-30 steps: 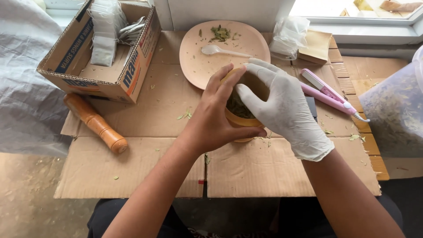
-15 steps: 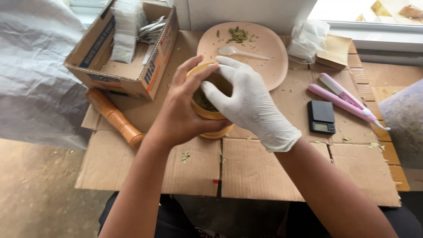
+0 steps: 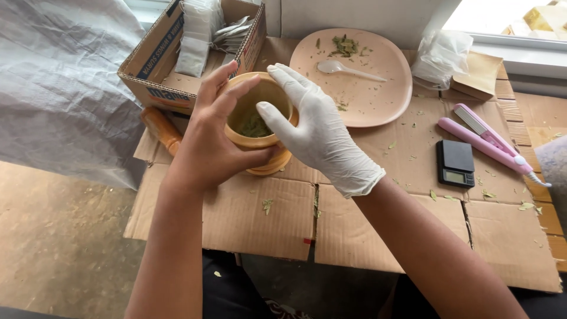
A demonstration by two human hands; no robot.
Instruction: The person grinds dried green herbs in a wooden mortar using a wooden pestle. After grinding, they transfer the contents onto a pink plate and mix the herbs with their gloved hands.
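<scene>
On the cardboard sheet (image 3: 378, 224), near the middle, sits the wooden mortar (image 3: 258, 118) w/ green crushed leaf at the bottom. Left hand (image 3: 209, 145), bare, is wrapped round its near-left wall, thumb and fingers curled on the rim, so a firm hold. Right hand (image 3: 316, 133), in a white glove, cups the right side, thumb hooked over the rim into the bowl, fingers spread across the far edge.

Vs a sec ago: both hands had the bowl covered almost fully, glove over the mouth; now the mouth is open to view and the leaf shows inside. Hold hasn't let go, only shifted. Mortar looks still on its base, not lifted, tho can't be sure.

Pestle (image 3: 159, 127) lies untouched to the left, by the cardboard box (image 3: 156, 77). Pink plate (image 3: 378, 88) w/ white spoon (image 3: 345, 69) behind; small black scale (image 3: 455, 162) and pink hair-iron-shaped tool (image 3: 487, 142) to the right.
</scene>
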